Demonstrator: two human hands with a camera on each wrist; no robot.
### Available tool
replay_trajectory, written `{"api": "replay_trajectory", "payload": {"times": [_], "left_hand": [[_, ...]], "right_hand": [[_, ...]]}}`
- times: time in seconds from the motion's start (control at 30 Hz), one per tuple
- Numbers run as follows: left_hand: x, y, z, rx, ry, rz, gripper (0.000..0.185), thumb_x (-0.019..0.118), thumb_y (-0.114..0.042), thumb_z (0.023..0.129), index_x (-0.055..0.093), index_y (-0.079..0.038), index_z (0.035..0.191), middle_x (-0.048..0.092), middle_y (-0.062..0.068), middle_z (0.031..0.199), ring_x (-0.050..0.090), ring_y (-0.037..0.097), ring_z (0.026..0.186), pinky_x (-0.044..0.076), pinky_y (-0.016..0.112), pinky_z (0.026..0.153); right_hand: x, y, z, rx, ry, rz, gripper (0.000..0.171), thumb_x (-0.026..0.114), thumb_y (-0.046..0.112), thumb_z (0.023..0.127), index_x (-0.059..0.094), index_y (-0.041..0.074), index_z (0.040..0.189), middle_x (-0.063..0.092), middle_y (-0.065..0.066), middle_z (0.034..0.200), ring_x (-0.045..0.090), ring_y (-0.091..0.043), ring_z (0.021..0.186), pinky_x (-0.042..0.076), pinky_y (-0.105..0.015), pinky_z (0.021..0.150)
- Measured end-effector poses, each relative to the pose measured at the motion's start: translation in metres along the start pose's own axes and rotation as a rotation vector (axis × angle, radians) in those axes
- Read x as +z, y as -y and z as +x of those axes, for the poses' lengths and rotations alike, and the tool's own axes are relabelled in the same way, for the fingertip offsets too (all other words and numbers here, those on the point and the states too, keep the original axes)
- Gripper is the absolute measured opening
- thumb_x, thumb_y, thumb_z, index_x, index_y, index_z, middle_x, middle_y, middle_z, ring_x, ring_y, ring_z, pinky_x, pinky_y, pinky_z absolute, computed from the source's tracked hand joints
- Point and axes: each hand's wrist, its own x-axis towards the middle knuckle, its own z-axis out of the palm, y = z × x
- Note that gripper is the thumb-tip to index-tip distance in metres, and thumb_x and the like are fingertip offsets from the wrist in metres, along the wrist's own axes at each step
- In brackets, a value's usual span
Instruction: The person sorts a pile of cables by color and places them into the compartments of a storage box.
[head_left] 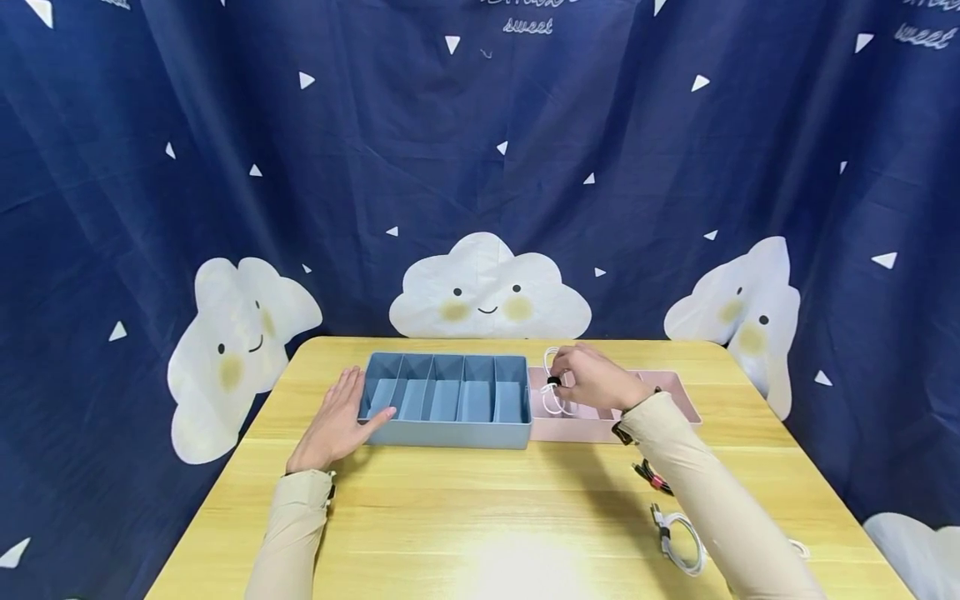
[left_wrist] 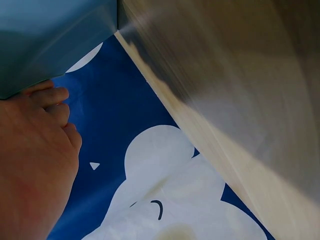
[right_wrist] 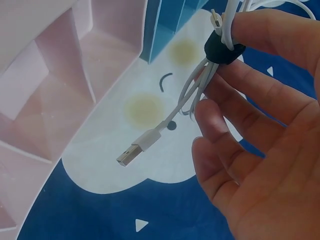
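1. USB cable [right_wrist: 149, 139]: plain white, black strap [right_wrist: 222, 51]
2. blue divided organizer [head_left: 450, 434], kinda dusty; pink divided organizer [head_left: 573, 430], super pale
3. tabletop [head_left: 450, 500]: yellowish woodgrain
4. curtain [head_left: 375, 108]: navy, white triangles [head_left: 452, 43] plus smiley white clouds [head_left: 487, 321]
5. sleeves [head_left: 720, 492]: beige

I see the right hand [head_left: 600, 379] pinching a white cable [right_wrist: 229, 27], looped and bound by a black strap [right_wrist: 223, 51], its USB plug [right_wrist: 134, 154] dangling, over the left end of the pink box [head_left: 573, 430]. Just left of that pink box, I have the blue box [head_left: 450, 434], upright, five compartments in a row, the left hand [head_left: 333, 427] resting against its outer end.
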Motion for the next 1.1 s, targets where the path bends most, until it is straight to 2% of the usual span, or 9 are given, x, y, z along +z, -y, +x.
{"api": "replay_trajectory", "payload": {"times": [0.5,0.67,0.9,1.1], "left_hand": [[-0.001,0.001,0.000,0.001,0.009,0.003,0.110,0.050,-0.074,0.096,0.013,0.004,0.164,0.008,0.022,0.174,0.003,0.039,0.163,0.011,0.064,0.130],[-0.001,0.000,0.000,-0.003,0.010,0.009,0.111,0.050,-0.075,0.096,0.013,0.003,0.164,0.009,0.022,0.174,0.003,0.039,0.163,0.011,0.064,0.130],[-0.002,0.000,-0.001,-0.010,0.014,0.003,0.111,0.050,-0.075,0.095,0.012,0.003,0.164,0.008,0.022,0.174,0.003,0.039,0.163,0.011,0.063,0.130],[-0.003,-0.001,-0.001,-0.005,0.007,0.009,0.110,0.050,-0.075,0.096,0.015,0.005,0.164,0.009,0.022,0.174,0.004,0.040,0.163,0.012,0.064,0.130]], "right_hand": [[0.008,0.004,0.013,0.042,0.040,-0.032,0.013,0.077,0.008,0.085,0.080,0.005,0.097,0.074,-0.006,0.102,0.064,-0.029,0.095,0.053,-0.047,0.089],[0.011,0.004,0.018,0.017,0.035,-0.048,0.010,0.077,0.008,0.083,0.079,0.006,0.093,0.073,-0.005,0.098,0.065,-0.029,0.090,0.051,-0.043,0.084],[0.017,0.004,0.024,-0.004,0.025,-0.061,0.010,0.077,0.006,0.081,0.079,0.007,0.090,0.073,-0.004,0.093,0.062,-0.020,0.080,0.053,-0.038,0.077],[0.019,0.007,0.027,0.003,0.042,-0.072,0.010,0.078,0.007,0.081,0.079,0.006,0.091,0.073,-0.005,0.095,0.062,-0.023,0.085,0.053,-0.039,0.079]]}}
